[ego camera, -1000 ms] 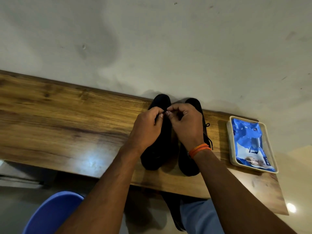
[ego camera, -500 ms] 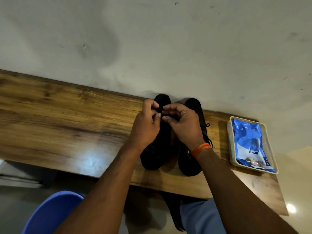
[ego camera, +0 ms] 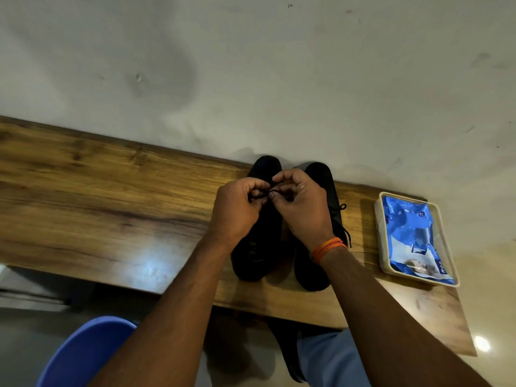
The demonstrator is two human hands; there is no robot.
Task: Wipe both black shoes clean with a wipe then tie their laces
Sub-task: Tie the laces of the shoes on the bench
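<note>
1. We see two black shoes side by side on the wooden counter (ego camera: 111, 196), close to the wall; the left shoe (ego camera: 255, 255) and the right shoe (ego camera: 312, 269) almost touch along their inner sides.
2. Both shoes run lengthwise from the near edge of the counter towards the wall; toes point away from us at the wall, heels towards us; the two long axes are roughly parallel.
3. Our left hand (ego camera: 237, 210) and right hand (ego camera: 303, 208) meet above the front half of the left shoe; the fingers of both are curled in, pinching a thin black lace (ego camera: 261, 194) between them; each grip is nearly closed on it.
4. A loose lace end (ego camera: 343, 207) shows on the outer side of the right shoe; whether that shoe is tied we cannot tell.
5. An orange band (ego camera: 328, 248) circles the right wrist.
6. To the right, well apart from the shoes, a pale tray (ego camera: 380, 247) holds a blue wipe packet (ego camera: 410, 236).
</note>
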